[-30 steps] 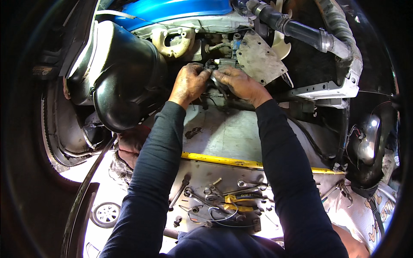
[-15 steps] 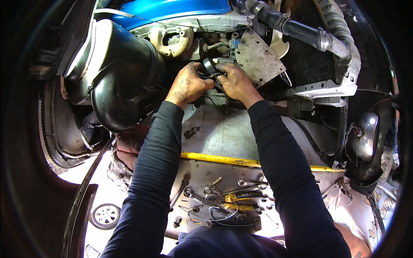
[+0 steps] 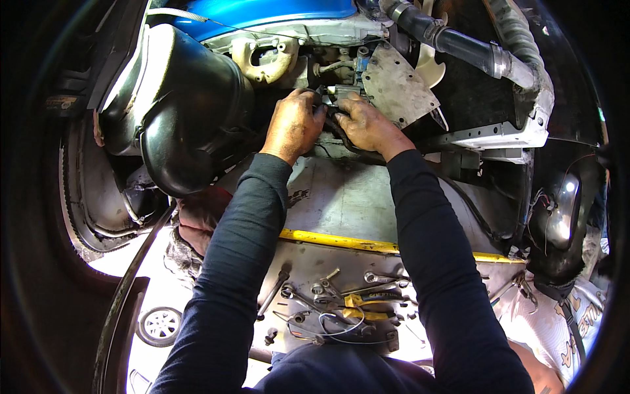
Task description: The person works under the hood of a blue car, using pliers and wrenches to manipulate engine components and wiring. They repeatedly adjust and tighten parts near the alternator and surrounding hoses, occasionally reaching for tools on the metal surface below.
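Both my hands are closed and close together low in the engine bay, beside the engine block. My left hand has its fingers curled at a dark round piece, which looks like a roll of black tape and is mostly hidden. Just to the right, my right hand pinches a black wrapped cable that runs down and right below it. The fingertips of both hands nearly meet on this cable. Above them are a pale metal manifold and a flat grey plate with holes.
A large black air duct bulges at the left. A black hose crosses at the upper right above a white metal bracket. Nearer me, past a yellow-edged panel, lie several wrenches and yellow-and-black pliers.
The dark ring that stood up between my hands is now mostly covered by my left fingers. My left hand has shifted slightly right, and my right hand has turned lower over the cable.
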{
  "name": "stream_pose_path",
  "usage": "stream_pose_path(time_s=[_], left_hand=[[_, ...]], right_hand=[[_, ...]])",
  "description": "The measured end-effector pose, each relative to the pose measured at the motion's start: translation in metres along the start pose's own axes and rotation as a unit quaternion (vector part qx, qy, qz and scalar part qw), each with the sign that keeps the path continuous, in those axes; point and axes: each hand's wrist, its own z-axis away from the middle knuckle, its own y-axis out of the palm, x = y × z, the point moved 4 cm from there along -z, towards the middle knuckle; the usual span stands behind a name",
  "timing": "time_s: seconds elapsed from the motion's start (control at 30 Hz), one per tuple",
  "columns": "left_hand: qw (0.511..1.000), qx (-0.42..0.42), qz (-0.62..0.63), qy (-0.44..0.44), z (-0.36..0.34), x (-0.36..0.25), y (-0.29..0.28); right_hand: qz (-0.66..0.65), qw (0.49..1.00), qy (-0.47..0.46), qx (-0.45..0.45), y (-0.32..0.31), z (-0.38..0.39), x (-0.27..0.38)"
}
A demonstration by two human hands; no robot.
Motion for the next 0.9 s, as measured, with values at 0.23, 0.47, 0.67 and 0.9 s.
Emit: stream_pose_path(time_s=[0.23, 0.47, 0.67, 0.9], left_hand=[[0.994, -0.033, 0.080, -0.065, 0.002, 0.006, 0.006], [0.976, 0.043, 0.188, -0.103, -0.005, 0.018, 0.006], [0.987, 0.065, 0.139, -0.040, -0.003, 0.013, -0.004], [0.975, 0.119, 0.168, -0.084, -0.001, 0.010, -0.006]], right_hand=[[0.015, 0.990, 0.060, 0.126, -0.014, 0.002, 0.008], [-0.039, 0.997, 0.057, 0.040, -0.019, 0.004, 0.013], [-0.098, 0.993, 0.058, 0.013, -0.014, -0.004, 0.006], [-0.611, 0.774, 0.163, 0.038, 0.000, -0.002, -0.014]])
